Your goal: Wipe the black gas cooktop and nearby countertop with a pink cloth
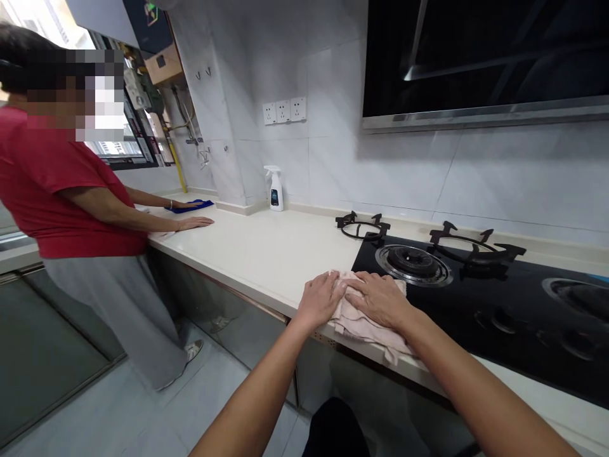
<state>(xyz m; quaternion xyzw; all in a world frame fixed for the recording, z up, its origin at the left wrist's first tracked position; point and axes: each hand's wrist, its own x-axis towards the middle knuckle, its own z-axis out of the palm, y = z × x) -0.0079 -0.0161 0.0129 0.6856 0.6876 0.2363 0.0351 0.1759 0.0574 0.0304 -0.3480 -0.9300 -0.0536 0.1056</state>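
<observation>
A pale pink cloth [354,317] lies bunched on the front of the white counter [280,254], at the left edge of the black gas stove [457,317]. One corner hangs over the counter's front edge. My left hand [321,298] grips the cloth's left side, fingers bent over it. On its right part, my right hand [380,298] presses down and holds it, fingers pointing left toward my other hand. The palms and the cloth's underside are hidden.
Two black pan supports [362,226] [476,247] sit off the burners, behind the stove's near burner [413,263]. A white spray bottle [275,190] stands by the wall. At left, a person in a red shirt [90,184] rests one hand on a blue cloth [190,206]. A range hood [485,63] hangs above.
</observation>
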